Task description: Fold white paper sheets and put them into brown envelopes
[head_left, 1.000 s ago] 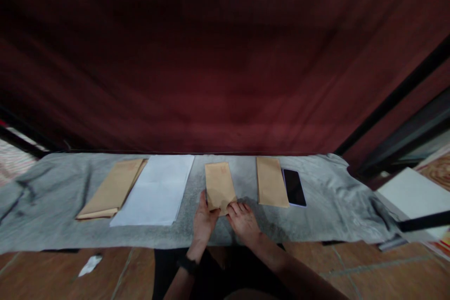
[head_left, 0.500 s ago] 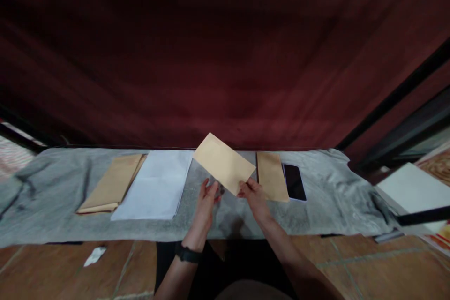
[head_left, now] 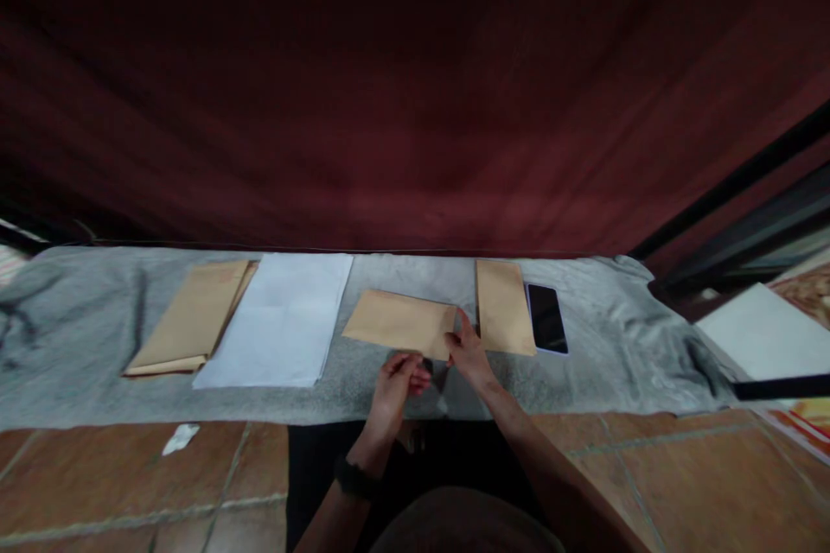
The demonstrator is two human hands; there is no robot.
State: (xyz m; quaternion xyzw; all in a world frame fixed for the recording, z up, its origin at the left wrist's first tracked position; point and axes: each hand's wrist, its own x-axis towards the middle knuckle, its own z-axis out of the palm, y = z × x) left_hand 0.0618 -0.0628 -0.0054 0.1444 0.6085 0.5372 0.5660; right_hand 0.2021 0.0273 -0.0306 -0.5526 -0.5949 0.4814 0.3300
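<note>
A tan paper envelope (head_left: 399, 320) lies almost crosswise over the grey cloth in front of me. My right hand (head_left: 468, 352) is at its right end, the thumb over the edge and the index finger stretched out along the side. The other fingers of that hand are partly hidden. Just below the envelope's near edge is my left hand (head_left: 400, 380), its fingers curled in and nothing visible in them. It wears a black wristband (head_left: 356, 479). To the right of my right hand lies another tan envelope (head_left: 506, 308).
A dark-screened phone (head_left: 546, 318) lies beside the right-hand envelope. White paper sheets (head_left: 278, 320) and a pile of larger brown envelopes (head_left: 191, 315) are on the left of the grey cloth (head_left: 584, 380). A dark red curtain (head_left: 415, 147) hangs behind. Crumpled white paper (head_left: 180, 439) is on the tiled floor.
The envelope has come down and turned from a steep slant to nearly level. My left hand's fingers have curled in; my right index finger has stretched out.
</note>
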